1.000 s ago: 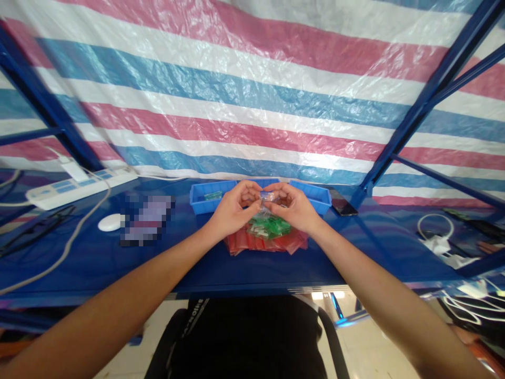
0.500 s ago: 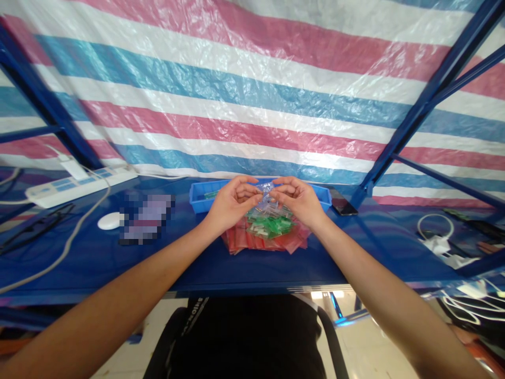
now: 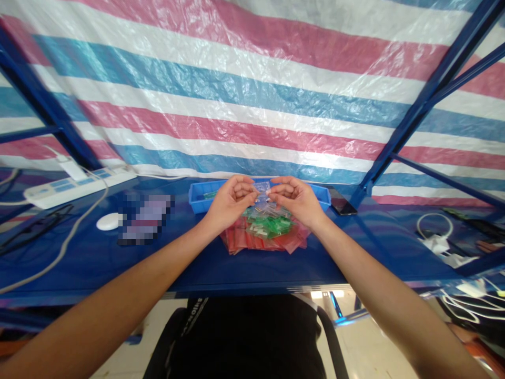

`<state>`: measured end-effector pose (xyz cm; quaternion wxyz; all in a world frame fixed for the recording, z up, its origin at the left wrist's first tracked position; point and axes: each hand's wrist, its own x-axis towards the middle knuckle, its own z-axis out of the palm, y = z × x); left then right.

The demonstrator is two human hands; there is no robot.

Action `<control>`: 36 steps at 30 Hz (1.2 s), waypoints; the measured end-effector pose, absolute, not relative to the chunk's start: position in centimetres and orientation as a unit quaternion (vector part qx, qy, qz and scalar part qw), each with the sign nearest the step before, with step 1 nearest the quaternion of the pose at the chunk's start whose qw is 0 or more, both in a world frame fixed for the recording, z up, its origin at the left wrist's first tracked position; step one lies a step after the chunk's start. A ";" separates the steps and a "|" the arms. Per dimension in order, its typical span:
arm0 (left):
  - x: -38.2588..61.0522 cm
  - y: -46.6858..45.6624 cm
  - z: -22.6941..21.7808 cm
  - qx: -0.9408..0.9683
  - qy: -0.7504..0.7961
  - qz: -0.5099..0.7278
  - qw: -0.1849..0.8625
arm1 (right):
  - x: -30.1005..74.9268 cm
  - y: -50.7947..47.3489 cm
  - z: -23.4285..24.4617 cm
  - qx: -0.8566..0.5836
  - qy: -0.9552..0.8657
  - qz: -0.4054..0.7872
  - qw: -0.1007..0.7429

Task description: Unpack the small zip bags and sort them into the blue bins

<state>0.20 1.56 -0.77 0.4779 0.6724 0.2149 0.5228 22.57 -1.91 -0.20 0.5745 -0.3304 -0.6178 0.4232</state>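
Observation:
Between my two hands is a small clear plastic bag (image 3: 262, 188), pinched at its left edge by my left hand (image 3: 235, 199) and at its right edge by my right hand (image 3: 295, 200). Both thumbs press against bent fingers. Whether anything is inside the bag is too small to make out. Just below the hands lies a pile of red plastic bags (image 3: 260, 243), topped by green plastic bags (image 3: 272, 226) and several clear ones. Behind the hands stands a long blue tray (image 3: 199, 205) with some green pieces at its left end.
A phone (image 3: 342, 202) lies right of the tray. Left on the blue table (image 3: 205, 268) are a white mouse (image 3: 109, 221), a blurred-out purple object (image 3: 148, 218), a power strip (image 3: 79, 188) and a cable. A white charger (image 3: 436, 243) sits at far right. Striped sheeting hangs behind.
The clear bag between my hands now looks flatter and more spread out, and stands slightly higher. My hands have barely moved.

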 end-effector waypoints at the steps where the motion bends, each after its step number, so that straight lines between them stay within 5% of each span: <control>1: 0.2 1.5 -0.8 0.672 0.215 0.520 0.481 | 22.6 -1.9 -0.2 -0.332 -0.620 0.419 0.574; 8: 0.2 1.7 -1.3 0.688 0.220 0.494 0.483 | 22.8 -1.6 -0.3 -0.363 -0.642 0.346 0.580; 14: -0.5 1.6 -1.0 0.768 0.285 0.480 0.313 | 26.0 -1.8 0.6 -0.439 -0.735 -0.018 0.517; 18: -0.8 0.4 0.0 0.845 0.303 0.403 0.178 | 29.3 -1.2 1.0 -0.482 -0.733 -0.123 0.463; 26: -0.9 0.3 0.2 0.876 0.282 0.374 0.115 | 33.2 0.2 0.3 -0.585 -0.713 -0.146 0.357; 36: -1.3 -0.1 1.2 0.915 0.204 0.334 0.100 | 31.2 -0.5 0.6 -0.524 -0.769 -0.090 0.356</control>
